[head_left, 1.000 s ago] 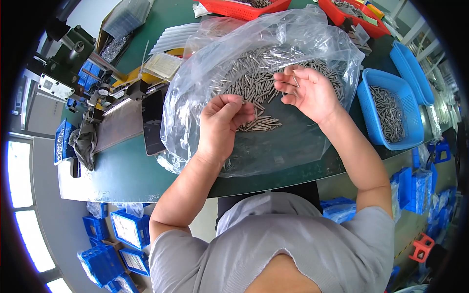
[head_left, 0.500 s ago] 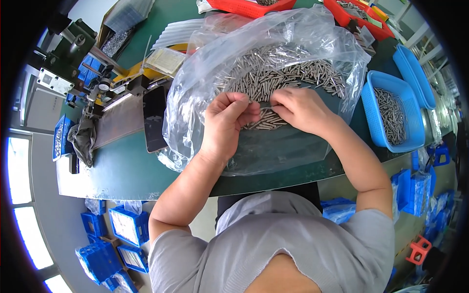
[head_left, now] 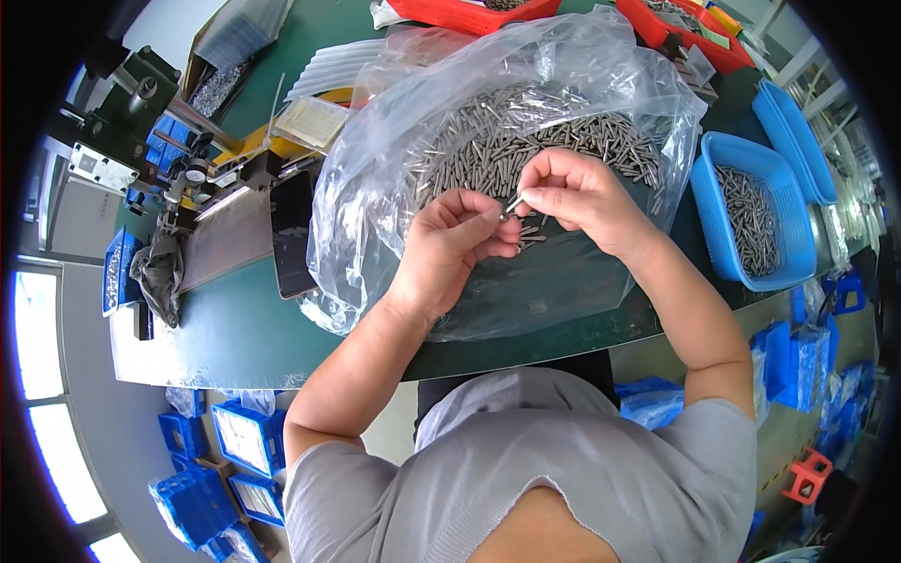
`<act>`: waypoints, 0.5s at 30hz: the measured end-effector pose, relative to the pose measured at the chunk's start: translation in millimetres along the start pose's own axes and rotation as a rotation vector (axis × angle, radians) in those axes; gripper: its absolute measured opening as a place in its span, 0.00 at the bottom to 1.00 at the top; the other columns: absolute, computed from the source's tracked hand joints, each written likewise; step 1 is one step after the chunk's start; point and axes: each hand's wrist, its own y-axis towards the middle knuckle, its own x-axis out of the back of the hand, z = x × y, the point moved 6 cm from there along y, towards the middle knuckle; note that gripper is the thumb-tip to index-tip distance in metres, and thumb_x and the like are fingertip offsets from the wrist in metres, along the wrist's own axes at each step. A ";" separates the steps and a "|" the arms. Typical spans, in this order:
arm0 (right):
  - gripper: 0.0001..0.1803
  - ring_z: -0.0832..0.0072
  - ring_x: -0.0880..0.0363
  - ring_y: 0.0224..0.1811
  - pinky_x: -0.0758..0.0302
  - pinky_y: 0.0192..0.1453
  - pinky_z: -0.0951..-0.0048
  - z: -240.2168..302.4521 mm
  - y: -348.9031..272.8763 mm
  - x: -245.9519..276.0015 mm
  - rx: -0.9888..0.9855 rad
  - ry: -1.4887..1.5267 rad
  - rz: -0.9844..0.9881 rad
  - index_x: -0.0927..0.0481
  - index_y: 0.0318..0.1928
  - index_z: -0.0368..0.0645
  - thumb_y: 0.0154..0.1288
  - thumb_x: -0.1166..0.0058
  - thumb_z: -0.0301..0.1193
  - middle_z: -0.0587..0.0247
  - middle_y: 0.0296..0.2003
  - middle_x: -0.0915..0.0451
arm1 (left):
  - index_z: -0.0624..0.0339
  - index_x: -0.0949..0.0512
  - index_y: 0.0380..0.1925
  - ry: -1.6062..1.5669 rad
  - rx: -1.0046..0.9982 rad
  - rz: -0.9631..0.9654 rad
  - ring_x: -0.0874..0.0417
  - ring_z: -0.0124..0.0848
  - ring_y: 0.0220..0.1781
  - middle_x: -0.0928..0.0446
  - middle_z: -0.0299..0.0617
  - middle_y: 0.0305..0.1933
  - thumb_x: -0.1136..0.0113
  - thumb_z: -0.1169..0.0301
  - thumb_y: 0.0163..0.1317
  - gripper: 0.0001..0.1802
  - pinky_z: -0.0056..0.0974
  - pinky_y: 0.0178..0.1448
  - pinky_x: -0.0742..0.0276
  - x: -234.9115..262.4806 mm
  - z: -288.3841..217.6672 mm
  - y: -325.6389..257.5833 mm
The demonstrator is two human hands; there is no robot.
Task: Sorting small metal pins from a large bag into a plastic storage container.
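Two hands, one tiny pin

Our left hand [head_left: 460, 239] and right hand [head_left: 572, 192] pinch a pin [head_left: 512, 204] above the bag [head_left: 375, 188]; we'd guess it's light, stiff, slippery, so grip mid-shaft.

A plastic bag [head_left: 488, 122] lies spread over the middle of the tabletop [head_left: 235, 328], reaching close to its near edge, and a heap of metal pins [head_left: 526, 141] lies in its far half. The left hand [head_left: 455, 246] and right hand [head_left: 574, 192] meet above the bag, just before the heap, fingertips touching around one pin [head_left: 512, 204]. Right of the bag, near the right edge, stands a basket [head_left: 751, 216] with more pins in it. Left of the bag lies a flat phone [head_left: 293, 235], and beyond that a bench machine [head_left: 164, 141] toward the far left corner. Two trays [head_left: 469, 14] sit along the far edge.
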 end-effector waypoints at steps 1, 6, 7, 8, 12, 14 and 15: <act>0.05 0.93 0.35 0.23 0.45 0.21 0.88 0.3 -0.1 -2.5 0.003 0.004 0.018 0.26 0.37 0.42 0.63 0.49 0.29 0.70 0.30 0.21 | 0.67 0.28 0.38 0.002 0.001 0.002 0.18 0.34 0.37 0.21 0.48 0.35 0.49 0.75 0.64 0.06 0.35 0.43 0.20 -0.4 -0.1 0.0; 0.04 0.91 0.32 0.26 0.38 0.26 0.87 2.2 -1.7 -5.3 -0.002 -0.025 0.038 0.26 0.37 0.41 0.64 0.50 0.28 0.70 0.30 0.21 | 0.67 0.28 0.38 -0.006 -0.010 -0.002 0.18 0.34 0.38 0.21 0.48 0.35 0.49 0.75 0.64 0.06 0.36 0.43 0.20 -1.6 -1.1 0.0; 0.04 0.90 0.30 0.28 0.35 0.29 0.86 4.1 -2.0 -7.4 0.033 -0.014 0.041 0.26 0.37 0.40 0.64 0.50 0.27 0.70 0.29 0.22 | 0.67 0.28 0.38 -0.006 -0.011 -0.002 0.18 0.34 0.38 0.21 0.48 0.35 0.49 0.75 0.64 0.06 0.36 0.43 0.20 -1.8 -1.5 -0.1; 0.04 0.88 0.28 0.30 0.31 0.33 0.85 6.2 -2.0 -8.6 0.069 -0.003 0.043 0.26 0.37 0.39 0.64 0.49 0.26 0.69 0.29 0.22 | 0.67 0.28 0.38 -0.003 -0.011 -0.006 0.18 0.34 0.38 0.21 0.48 0.35 0.49 0.75 0.64 0.06 0.36 0.43 0.20 -1.6 -2.2 -0.6; 0.03 0.84 0.25 0.34 0.28 0.40 0.82 1.3 -0.8 -9.9 0.099 -0.083 0.057 0.25 0.35 0.37 0.63 0.48 0.25 0.68 0.29 0.22 | 0.67 0.28 0.38 -0.015 -0.020 0.009 0.18 0.34 0.37 0.21 0.49 0.35 0.48 0.75 0.63 0.06 0.36 0.43 0.20 -1.5 -2.6 -1.3; 0.04 0.83 0.24 0.34 0.27 0.41 0.81 -5.1 0.3 -15.6 0.095 -0.076 0.059 0.24 0.35 0.37 0.63 0.48 0.25 0.68 0.30 0.22 | 0.67 0.28 0.37 -0.007 -0.021 0.001 0.18 0.35 0.37 0.21 0.49 0.34 0.48 0.75 0.63 0.06 0.36 0.43 0.20 0.7 -1.5 -0.7; 0.04 0.83 0.24 0.34 0.27 0.41 0.81 -5.3 0.1 -15.8 0.099 -0.076 0.058 0.24 0.35 0.37 0.63 0.48 0.25 0.68 0.30 0.22 | 0.67 0.27 0.37 0.000 -0.020 -0.011 0.18 0.35 0.36 0.21 0.49 0.34 0.48 0.75 0.63 0.06 0.37 0.43 0.20 1.4 -1.6 -0.6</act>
